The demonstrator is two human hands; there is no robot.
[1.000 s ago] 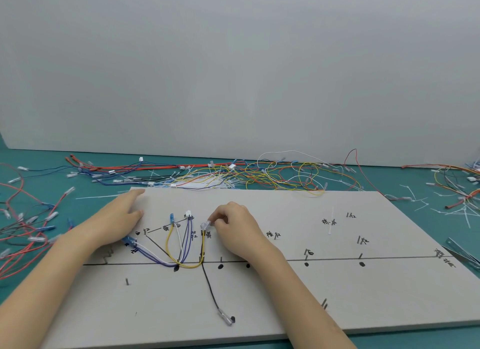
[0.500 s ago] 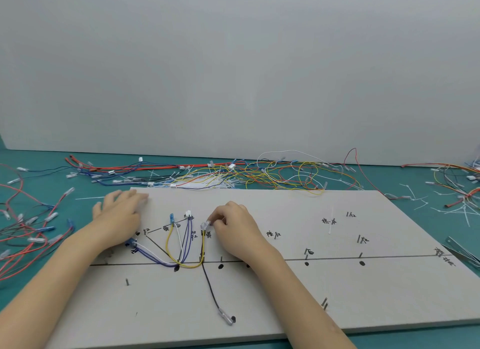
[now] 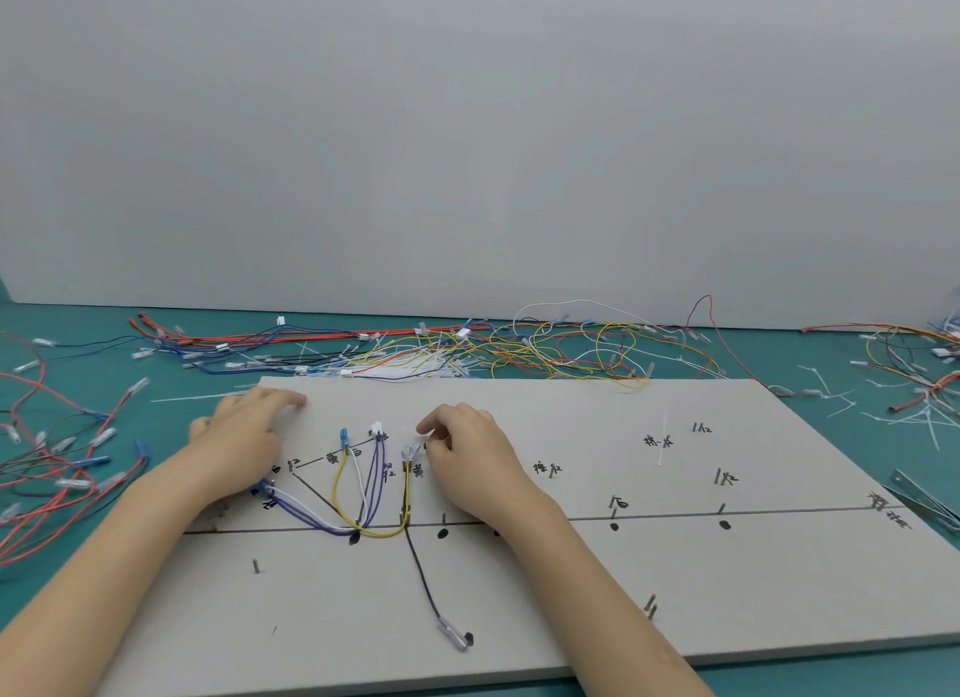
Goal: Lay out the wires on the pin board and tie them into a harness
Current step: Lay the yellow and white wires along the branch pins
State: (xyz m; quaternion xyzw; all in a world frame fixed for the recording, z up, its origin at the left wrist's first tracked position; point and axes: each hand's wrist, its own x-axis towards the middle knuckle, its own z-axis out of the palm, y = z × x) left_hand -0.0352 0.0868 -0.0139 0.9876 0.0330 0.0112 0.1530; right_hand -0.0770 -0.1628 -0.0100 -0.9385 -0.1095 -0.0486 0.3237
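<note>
The pin board (image 3: 597, 582) lies flat under both hands, so the left hand (image 3: 244, 442) — fingers spread on its far left corner — should steady it while the right hand (image 3: 467, 452) seats the clear terminal (image 3: 410, 452) of the yellow wire (image 3: 340, 488). Whether those curled fingers actually pinch it, I cannot tell — it sits at their tips, the wire looping toward the wrist.

The one camera is sitting on the person's head, looking forward and down. It is staying close over the flat grey pin board (image 3: 675, 566), facing a plain grey wall (image 3: 467, 125).
</note>
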